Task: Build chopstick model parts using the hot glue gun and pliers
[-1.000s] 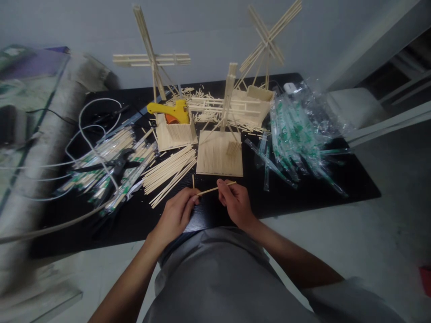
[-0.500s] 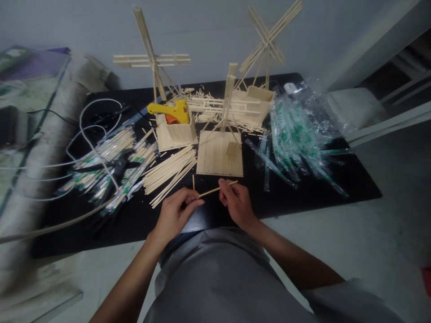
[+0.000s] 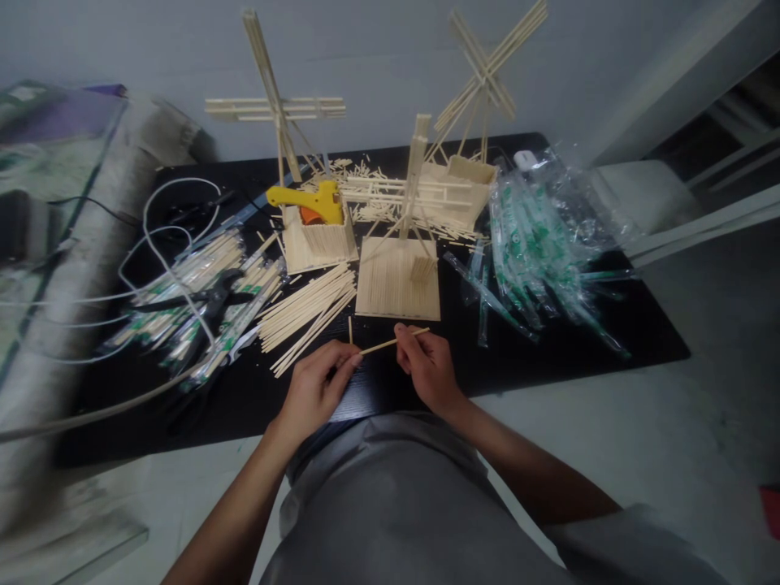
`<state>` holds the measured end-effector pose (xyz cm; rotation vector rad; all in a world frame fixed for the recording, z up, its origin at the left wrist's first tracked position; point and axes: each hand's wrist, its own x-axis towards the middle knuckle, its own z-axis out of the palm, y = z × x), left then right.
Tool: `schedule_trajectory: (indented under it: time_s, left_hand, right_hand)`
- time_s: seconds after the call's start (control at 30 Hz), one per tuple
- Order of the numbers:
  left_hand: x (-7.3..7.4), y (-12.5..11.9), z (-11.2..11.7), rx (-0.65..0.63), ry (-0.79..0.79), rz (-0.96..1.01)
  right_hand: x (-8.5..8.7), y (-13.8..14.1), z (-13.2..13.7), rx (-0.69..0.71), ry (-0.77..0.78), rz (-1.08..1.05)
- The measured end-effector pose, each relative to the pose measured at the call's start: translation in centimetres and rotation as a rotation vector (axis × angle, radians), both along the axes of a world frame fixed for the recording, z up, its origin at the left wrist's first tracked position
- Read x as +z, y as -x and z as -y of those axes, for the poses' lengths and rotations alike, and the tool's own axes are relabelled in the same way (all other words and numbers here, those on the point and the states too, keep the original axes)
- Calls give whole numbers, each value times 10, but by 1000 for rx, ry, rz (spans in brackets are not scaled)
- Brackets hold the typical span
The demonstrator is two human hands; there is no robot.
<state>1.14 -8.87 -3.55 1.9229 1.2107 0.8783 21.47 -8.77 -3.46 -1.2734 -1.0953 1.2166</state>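
Note:
A thin wooden stick (image 3: 380,347) spans the gap between my hands, just above the near part of the black table. My left hand (image 3: 320,378) pinches its left end between thumb and fingers. At the other end, my right hand (image 3: 427,366) is closed with thumb and forefinger on the stick near its tip. A short cut stick (image 3: 350,329) lies by my left fingertips. Beyond my hands stands a stick-built windmill model (image 3: 397,280) on a flat square base. Loose wooden sticks (image 3: 310,309) lie in a bundle to the left.
A yellow glue gun (image 3: 310,199) rests in a stick-built box (image 3: 329,244). Wrapped chopsticks (image 3: 201,301), black pliers (image 3: 213,301) and white cables (image 3: 146,236) lie left. Empty plastic wrappers (image 3: 536,244) are heaped right. Another windmill model (image 3: 484,77) and stick offcuts (image 3: 366,175) are behind.
My left thumb has drawn in against the end of the stick, closing the pinch. The right hand and the stick have hardly moved.

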Motion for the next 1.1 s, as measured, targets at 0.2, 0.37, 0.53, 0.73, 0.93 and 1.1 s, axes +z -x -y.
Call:
schedule_trajectory:
  time_s: [0.2, 0.37, 0.53, 0.73, 0.93, 1.1]
  left_hand:
    - [-1, 0, 0, -8, -5, -7]
    - [-1, 1, 0, -11, 24, 3]
    - [-3, 1, 0, -11, 25, 12]
    - [-2, 0, 0, 27, -24, 13]
    - [0, -4, 0, 83, -55, 19]
    - [2, -5, -1, 143, -73, 17]
  right_hand:
    - [0, 0, -2, -4, -7, -18]
    - [-1, 0, -1, -14, 14, -23]
    - [0, 0, -1, -20, 12, -40]
    - [-1, 0, -1, -31, 6, -39]
    - [-1, 0, 0, -25, -36, -13]
    - [-3, 0, 1, 0, -72, 34]
